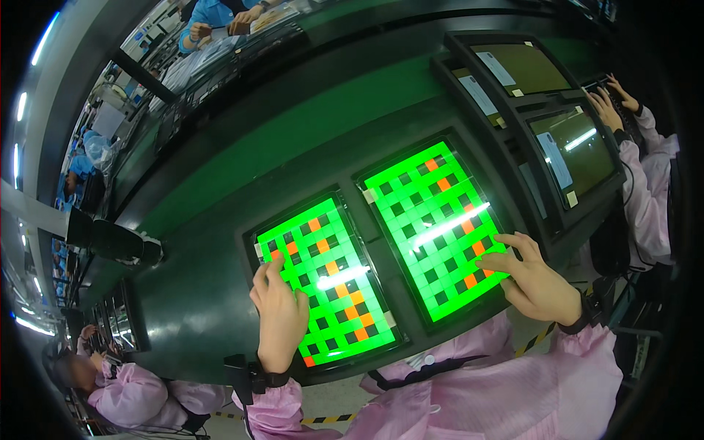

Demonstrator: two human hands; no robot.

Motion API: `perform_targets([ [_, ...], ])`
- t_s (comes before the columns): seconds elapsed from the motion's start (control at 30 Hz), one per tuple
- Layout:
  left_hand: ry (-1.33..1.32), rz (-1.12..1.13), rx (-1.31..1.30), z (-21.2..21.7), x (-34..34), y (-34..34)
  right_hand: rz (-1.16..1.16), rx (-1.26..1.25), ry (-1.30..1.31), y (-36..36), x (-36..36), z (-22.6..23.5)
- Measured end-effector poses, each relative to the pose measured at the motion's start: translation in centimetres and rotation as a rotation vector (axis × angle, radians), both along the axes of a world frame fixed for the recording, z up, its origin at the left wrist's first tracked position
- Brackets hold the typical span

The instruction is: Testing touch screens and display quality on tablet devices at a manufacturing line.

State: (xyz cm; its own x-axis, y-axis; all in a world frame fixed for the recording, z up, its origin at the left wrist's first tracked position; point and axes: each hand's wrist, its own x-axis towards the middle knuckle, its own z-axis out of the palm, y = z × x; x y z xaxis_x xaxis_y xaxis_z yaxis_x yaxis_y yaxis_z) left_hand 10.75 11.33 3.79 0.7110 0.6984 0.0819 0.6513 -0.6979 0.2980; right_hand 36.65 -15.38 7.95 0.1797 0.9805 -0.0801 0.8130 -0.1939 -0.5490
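Note:
Two tablet-like screens lie side by side in a black tray (381, 262), each lit green with a grid of black and orange squares. My left hand (282, 315) reaches over the left edge of the left screen (345, 293), a fingertip on or just above its upper left part and the thumb apart from it. Over the lower right edge of the right screen (422, 242) is my right hand (539, 282), its fingers spread and fingertips at the glass. Neither hand grips anything. Contact with the glass is hard to tell. Both wrists wear black bands.
To the right stands a black tray (524, 121) with several dark screens bearing pale labels. A co-worker's hands (609, 106) are beyond it. At lower left sits another person in pink (132, 392). Across the green bench (315, 121), a person in blue handles flat parts.

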Motion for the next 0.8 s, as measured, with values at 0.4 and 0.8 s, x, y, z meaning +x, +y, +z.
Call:
perform_targets([
  [0.4,0.042,-0.172,-0.031,0.3,4.5,0.4,-0.150,0.297,0.056,6.3,5.0,-2.6],
  [0.8,0.295,-0.517,-0.634,6.7,-2.1,-6.0,0.129,0.081,-0.323,5.4,4.4,-2.7],
])
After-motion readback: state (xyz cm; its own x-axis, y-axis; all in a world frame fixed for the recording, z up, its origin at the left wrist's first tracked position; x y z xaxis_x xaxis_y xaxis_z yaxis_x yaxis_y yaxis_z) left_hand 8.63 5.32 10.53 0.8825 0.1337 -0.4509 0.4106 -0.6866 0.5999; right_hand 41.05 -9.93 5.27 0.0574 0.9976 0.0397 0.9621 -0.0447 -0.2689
